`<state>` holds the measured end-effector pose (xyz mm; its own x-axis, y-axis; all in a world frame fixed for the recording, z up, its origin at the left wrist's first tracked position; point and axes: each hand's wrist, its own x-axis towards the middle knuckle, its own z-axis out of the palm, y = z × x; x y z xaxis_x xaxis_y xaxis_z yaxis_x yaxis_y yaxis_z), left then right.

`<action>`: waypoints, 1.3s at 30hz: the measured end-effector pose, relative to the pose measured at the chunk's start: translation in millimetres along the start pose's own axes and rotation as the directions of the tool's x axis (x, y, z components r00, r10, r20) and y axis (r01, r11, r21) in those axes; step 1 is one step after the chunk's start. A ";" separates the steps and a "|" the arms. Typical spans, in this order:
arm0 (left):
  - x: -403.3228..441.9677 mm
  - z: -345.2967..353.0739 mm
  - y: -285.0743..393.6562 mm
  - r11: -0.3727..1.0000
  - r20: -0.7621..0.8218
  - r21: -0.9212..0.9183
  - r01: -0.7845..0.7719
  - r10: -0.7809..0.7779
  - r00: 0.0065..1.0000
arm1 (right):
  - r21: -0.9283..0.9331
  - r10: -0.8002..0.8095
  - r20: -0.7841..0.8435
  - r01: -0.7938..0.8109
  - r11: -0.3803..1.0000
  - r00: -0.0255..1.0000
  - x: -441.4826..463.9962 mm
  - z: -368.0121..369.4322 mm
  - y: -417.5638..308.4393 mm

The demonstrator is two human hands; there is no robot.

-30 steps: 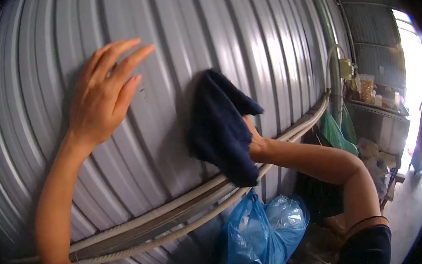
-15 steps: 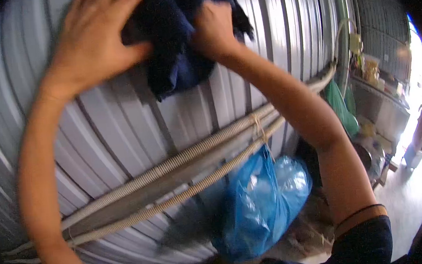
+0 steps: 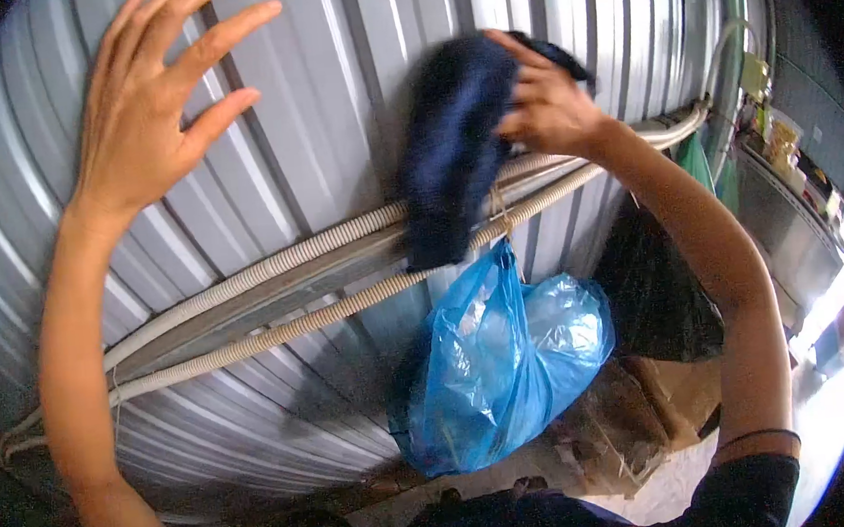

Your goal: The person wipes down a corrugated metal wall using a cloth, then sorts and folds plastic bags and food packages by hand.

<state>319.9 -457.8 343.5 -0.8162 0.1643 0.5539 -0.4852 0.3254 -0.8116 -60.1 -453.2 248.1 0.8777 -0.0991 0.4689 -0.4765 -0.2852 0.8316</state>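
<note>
A dark navy cloth [image 3: 452, 145] hangs in folds in front of the ribbed metal wall [image 3: 314, 122], its lower end overlapping the pipes. My right hand [image 3: 554, 106] has hold of the cloth at its upper right side, somewhat blurred by motion; part of the cloth shows behind the fingers. Up at the left, my left hand [image 3: 153, 116] is open and holds nothing. Its fingers are spread close to the wall, and whether they touch it I cannot tell.
Two ribbed conduits [image 3: 290, 250] run along the wall. Tied to them is a blue plastic bag [image 3: 481, 359] with clear plastic inside. A black bag [image 3: 650, 289] and brown cardboard [image 3: 669, 392] lie beyond it. A counter with several items [image 3: 787, 191] stands at the right.
The right hand has brought the cloth down and to the right. My left hand no longer is beside the cloth and has shifted slightly left, with its fingers spread. The view has tilted down.
</note>
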 end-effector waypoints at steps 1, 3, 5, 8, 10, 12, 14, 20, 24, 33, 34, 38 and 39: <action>-0.1 -4.0 2.0 1.000 0.013 0.018 0.002 -0.002 1.000 | -0.009 0.064 0.021 -0.064 0.998 0.998 -23.4 -1.9 9.0; 2.1 -12.3 7.4 1.000 0.061 -0.002 0.031 -0.031 0.998 | -0.030 0.197 0.003 -0.197 0.980 0.980 -67.2 -5.2 24.5; 2.2 -18.3 10.0 0.999 0.081 0.003 0.036 -0.036 0.996 | -0.030 0.338 -0.044 -0.339 0.940 0.940 -97.7 -11.8 31.9; -3.5 -28.6 23.9 0.986 0.103 -0.111 0.127 -0.116 0.988 | 0.019 0.492 -0.046 -0.492 0.870 0.869 -117.8 -29.2 22.4; -3.9 -37.8 39.5 0.949 0.117 -0.234 0.209 -0.186 0.976 | 0.096 0.720 -0.149 -0.715 0.692 0.677 -117.2 -54.8 -11.9; -7.9 -51.9 59.1 0.922 -0.014 -0.334 0.196 -0.213 0.977 | 0.103 0.871 -0.178 -0.872 0.479 0.457 -140.9 -70.1 -41.5; -16.0 -63.8 102.4 0.812 0.041 -0.528 0.251 -0.271 0.962 | 0.212 0.931 -0.229 -0.918 0.334 0.286 -148.9 -88.1 -81.5; -25.1 -67.2 273.3 -0.312 0.516 -0.855 0.413 -0.435 0.738 | 0.559 0.818 0.007 -0.680 0.474 0.576 -89.6 -121.5 -202.7; -40.4 -58.5 361.0 -0.765 0.768 -0.468 0.443 -0.103 0.632 | 0.717 0.433 0.099 -0.366 0.594 0.896 -46.3 -116.3 -225.3; -135.8 -98.9 400.3 -0.781 0.963 -0.165 0.603 0.004 0.269 | 0.870 0.246 0.475 -0.493 0.013 0.845 -23.5 -130.2 -200.1; -150.9 -103.4 399.8 -0.776 0.981 -0.148 0.613 -0.037 0.191 | 0.840 0.279 0.523 -0.543 -0.006 0.806 -25.4 -131.9 -195.1; -196.0 -71.6 397.2 -0.721 0.948 -0.176 0.670 -0.307 -0.081 | 0.822 0.388 0.511 -0.568 0.040 0.767 -36.8 -128.2 -206.4; -200.1 -50.0 394.4 -0.685 0.913 -0.217 0.696 -0.395 -0.104 | 0.838 0.385 0.498 -0.546 0.020 0.777 -33.3 -128.0 -209.9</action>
<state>307.6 -315.7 -78.1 -0.0093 -0.9956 0.0930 -0.1678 0.0933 0.9814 4.1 -268.0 96.0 0.5246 -0.6611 0.5364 -0.4454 -0.7501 -0.4889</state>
